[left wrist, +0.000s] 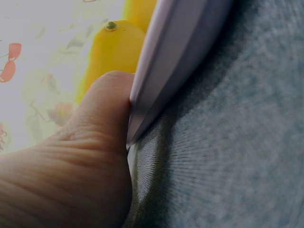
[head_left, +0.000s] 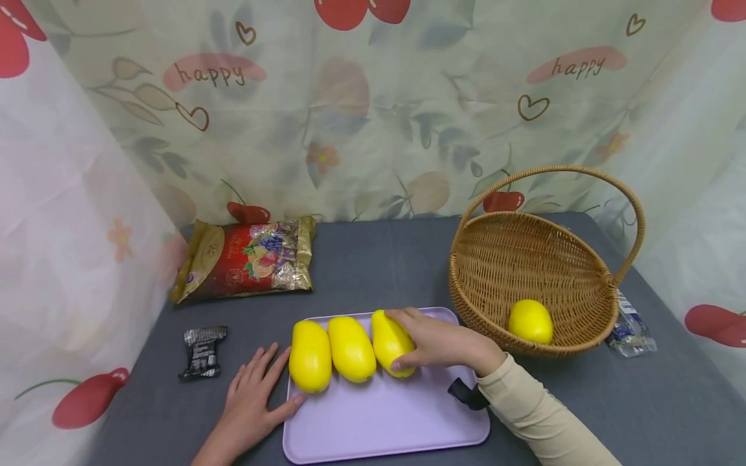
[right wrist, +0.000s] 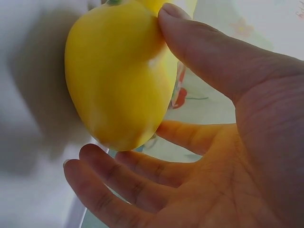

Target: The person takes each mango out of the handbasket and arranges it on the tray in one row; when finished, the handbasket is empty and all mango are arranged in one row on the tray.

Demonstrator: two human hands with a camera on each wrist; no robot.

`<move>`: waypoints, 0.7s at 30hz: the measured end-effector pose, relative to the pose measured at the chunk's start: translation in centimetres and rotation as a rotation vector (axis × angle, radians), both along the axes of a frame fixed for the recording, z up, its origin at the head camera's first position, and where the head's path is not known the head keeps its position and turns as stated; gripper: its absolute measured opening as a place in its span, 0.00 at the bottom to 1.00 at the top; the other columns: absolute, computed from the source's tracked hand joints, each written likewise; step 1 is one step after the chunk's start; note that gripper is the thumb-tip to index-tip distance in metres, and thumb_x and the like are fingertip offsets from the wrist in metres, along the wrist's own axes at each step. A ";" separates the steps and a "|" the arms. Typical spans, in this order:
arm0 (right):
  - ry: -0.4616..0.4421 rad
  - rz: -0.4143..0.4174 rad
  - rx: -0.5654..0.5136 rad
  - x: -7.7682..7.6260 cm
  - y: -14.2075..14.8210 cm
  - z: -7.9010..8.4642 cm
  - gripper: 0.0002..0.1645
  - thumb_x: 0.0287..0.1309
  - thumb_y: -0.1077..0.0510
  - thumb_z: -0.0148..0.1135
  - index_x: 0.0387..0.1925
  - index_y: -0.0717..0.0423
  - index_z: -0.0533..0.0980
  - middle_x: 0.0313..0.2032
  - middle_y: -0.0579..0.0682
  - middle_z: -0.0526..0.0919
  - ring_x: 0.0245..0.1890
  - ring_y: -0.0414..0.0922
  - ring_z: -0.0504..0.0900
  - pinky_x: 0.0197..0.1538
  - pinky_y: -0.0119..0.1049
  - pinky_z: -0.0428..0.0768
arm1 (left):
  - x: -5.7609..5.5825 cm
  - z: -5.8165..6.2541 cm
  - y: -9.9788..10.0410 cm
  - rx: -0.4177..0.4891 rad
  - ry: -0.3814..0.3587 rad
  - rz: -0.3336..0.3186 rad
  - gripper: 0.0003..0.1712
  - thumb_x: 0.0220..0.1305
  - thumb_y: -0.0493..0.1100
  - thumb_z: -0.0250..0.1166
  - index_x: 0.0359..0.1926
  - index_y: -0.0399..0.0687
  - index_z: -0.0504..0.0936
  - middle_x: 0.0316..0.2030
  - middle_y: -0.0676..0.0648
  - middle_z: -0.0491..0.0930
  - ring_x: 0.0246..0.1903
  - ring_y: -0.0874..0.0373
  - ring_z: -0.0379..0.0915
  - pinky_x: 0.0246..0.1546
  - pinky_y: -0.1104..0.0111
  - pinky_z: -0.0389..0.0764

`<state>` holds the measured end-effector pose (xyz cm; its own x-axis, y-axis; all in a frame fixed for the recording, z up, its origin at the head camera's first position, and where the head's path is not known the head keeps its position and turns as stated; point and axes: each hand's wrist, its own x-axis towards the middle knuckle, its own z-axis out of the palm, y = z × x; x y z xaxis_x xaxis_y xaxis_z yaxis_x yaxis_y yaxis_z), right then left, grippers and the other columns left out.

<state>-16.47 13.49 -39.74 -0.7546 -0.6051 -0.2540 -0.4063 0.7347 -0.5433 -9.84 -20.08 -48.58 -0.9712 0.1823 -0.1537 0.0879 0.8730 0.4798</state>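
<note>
Three oblong yellow fruits lie side by side on a lilac tray (head_left: 384, 424): a left one (head_left: 310, 356), a middle one (head_left: 352, 349) and a right one (head_left: 389, 343), which narrows toward its far end. My right hand (head_left: 440, 340) holds the right fruit; in the right wrist view the thumb lies on this yellow fruit (right wrist: 118, 71) and the other fingers spread around its far end. My left hand (head_left: 250, 395) rests palm down, fingers spread, on the cloth at the tray's left edge. Its thumb (left wrist: 107, 99) touches the tray rim.
A wicker basket (head_left: 524, 252) with a tall handle stands at the right, holding one yellow fruit (head_left: 530, 321). Behind it lies a clear plastic package (head_left: 632, 330). A red and gold candy bag (head_left: 247, 259) lies back left, a small black packet (head_left: 203, 353) nearer.
</note>
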 end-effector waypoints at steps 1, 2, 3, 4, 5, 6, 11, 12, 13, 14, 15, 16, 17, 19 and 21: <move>-0.001 -0.001 0.001 0.0 0.0 0.0 0.53 0.51 0.42 0.70 0.71 0.57 0.56 0.64 0.58 0.65 0.52 0.46 0.74 0.59 0.45 0.73 | 0.0 0.0 0.0 0.000 -0.005 0.000 0.55 0.52 0.78 0.57 0.74 0.57 0.55 0.73 0.39 0.50 0.72 0.37 0.38 0.63 0.33 0.41; 0.000 -0.002 0.004 0.1 0.0 0.0 0.53 0.51 0.42 0.70 0.71 0.57 0.56 0.64 0.58 0.65 0.52 0.46 0.74 0.59 0.45 0.73 | 0.0 0.1 0.0 -0.001 -0.011 0.000 0.55 0.52 0.78 0.57 0.74 0.56 0.55 0.73 0.39 0.50 0.72 0.36 0.38 0.63 0.33 0.41; 0.001 -0.003 0.005 0.1 0.1 0.0 0.53 0.51 0.42 0.70 0.71 0.57 0.56 0.64 0.58 0.65 0.53 0.47 0.74 0.59 0.45 0.73 | 0.0 0.1 0.0 -0.001 -0.017 0.000 0.55 0.52 0.78 0.56 0.74 0.56 0.55 0.73 0.38 0.50 0.72 0.36 0.38 0.63 0.32 0.41; -0.002 -0.005 0.006 0.1 0.1 0.0 0.53 0.52 0.42 0.70 0.71 0.57 0.55 0.65 0.58 0.65 0.53 0.47 0.74 0.59 0.45 0.73 | -0.1 0.1 0.0 -0.002 -0.023 0.001 0.56 0.52 0.78 0.56 0.74 0.56 0.55 0.73 0.39 0.49 0.72 0.36 0.38 0.63 0.32 0.40; -0.006 -0.007 0.007 0.1 0.1 0.0 0.53 0.52 0.42 0.70 0.71 0.58 0.55 0.65 0.58 0.64 0.53 0.47 0.74 0.59 0.45 0.73 | -0.1 0.2 0.1 -0.001 -0.029 0.002 0.56 0.51 0.78 0.56 0.74 0.56 0.55 0.73 0.38 0.49 0.72 0.36 0.37 0.63 0.32 0.40; -0.010 -0.010 0.006 0.1 0.1 0.1 0.53 0.52 0.42 0.70 0.71 0.58 0.55 0.65 0.58 0.64 0.53 0.47 0.74 0.59 0.45 0.73 | -0.1 0.2 0.1 0.000 -0.034 0.003 0.56 0.51 0.78 0.57 0.74 0.56 0.55 0.73 0.38 0.49 0.72 0.36 0.37 0.63 0.32 0.40; -0.019 -0.019 0.010 0.2 0.2 0.5 0.52 0.53 0.43 0.69 0.71 0.57 0.55 0.66 0.57 0.63 0.52 0.46 0.74 0.60 0.44 0.73 | -0.1 0.3 0.1 0.005 -0.042 0.006 0.55 0.51 0.77 0.58 0.74 0.56 0.55 0.73 0.38 0.49 0.72 0.36 0.37 0.63 0.32 0.39; -0.014 -0.017 0.012 0.3 0.3 0.6 0.52 0.53 0.43 0.69 0.71 0.56 0.55 0.66 0.58 0.63 0.53 0.46 0.74 0.60 0.44 0.73 | -0.1 0.3 0.1 0.004 -0.041 0.006 0.55 0.52 0.77 0.58 0.74 0.56 0.55 0.73 0.38 0.49 0.72 0.36 0.37 0.63 0.32 0.39; -0.006 -0.014 0.016 0.4 0.4 0.8 0.51 0.53 0.43 0.69 0.71 0.56 0.55 0.66 0.58 0.63 0.52 0.46 0.75 0.60 0.44 0.73 | -0.1 0.3 0.1 0.002 -0.041 0.005 0.55 0.52 0.77 0.58 0.74 0.56 0.55 0.73 0.38 0.49 0.72 0.36 0.37 0.63 0.32 0.39; 0.003 -0.011 0.018 0.5 0.5 1.1 0.51 0.54 0.43 0.68 0.71 0.56 0.55 0.66 0.58 0.63 0.53 0.47 0.75 0.59 0.44 0.74 | -0.2 0.3 0.1 0.002 -0.042 0.004 0.55 0.52 0.77 0.58 0.74 0.56 0.55 0.73 0.38 0.49 0.72 0.36 0.37 0.63 0.32 0.39; 0.010 -0.009 0.019 0.6 0.7 1.4 0.51 0.54 0.43 0.68 0.72 0.56 0.55 0.66 0.58 0.62 0.53 0.47 0.76 0.59 0.44 0.74 | -0.2 0.2 0.1 -0.001 -0.042 0.003 0.55 0.52 0.77 0.58 0.74 0.55 0.55 0.73 0.38 0.49 0.72 0.36 0.37 0.63 0.32 0.40; 0.023 -0.005 0.026 0.8 0.9 1.8 0.51 0.55 0.42 0.67 0.72 0.55 0.55 0.66 0.57 0.62 0.54 0.48 0.76 0.59 0.44 0.74 | -0.2 0.2 0.1 -0.002 -0.043 0.003 0.55 0.52 0.77 0.58 0.74 0.55 0.55 0.73 0.38 0.49 0.72 0.36 0.37 0.63 0.32 0.40; 0.037 -0.002 0.028 1.0 1.2 2.3 0.50 0.55 0.41 0.67 0.72 0.54 0.55 0.66 0.57 0.63 0.55 0.48 0.76 0.59 0.45 0.75 | -0.2 0.3 0.1 -0.003 -0.045 0.003 0.55 0.52 0.77 0.58 0.74 0.55 0.55 0.73 0.38 0.49 0.72 0.36 0.37 0.63 0.32 0.40; 0.071 0.004 0.032 1.4 1.9 3.5 0.50 0.56 0.40 0.65 0.72 0.53 0.55 0.66 0.56 0.63 0.56 0.49 0.76 0.58 0.46 0.75 | -0.2 0.3 0.2 -0.005 -0.049 0.006 0.56 0.51 0.77 0.58 0.74 0.55 0.55 0.73 0.37 0.49 0.72 0.36 0.36 0.63 0.32 0.40; 0.104 0.007 0.033 1.8 2.8 4.7 0.49 0.56 0.40 0.65 0.72 0.53 0.55 0.66 0.55 0.64 0.58 0.49 0.74 0.59 0.47 0.75 | -0.1 0.4 0.2 -0.009 -0.052 0.008 0.56 0.51 0.76 0.59 0.74 0.55 0.55 0.73 0.37 0.49 0.72 0.36 0.36 0.63 0.32 0.39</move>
<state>-14.72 16.26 -34.99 -0.7739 -0.6026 -0.1947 -0.4640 0.7488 -0.4734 -9.99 -19.89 -48.23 -0.9631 0.1733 -0.2058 0.0562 0.8777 0.4759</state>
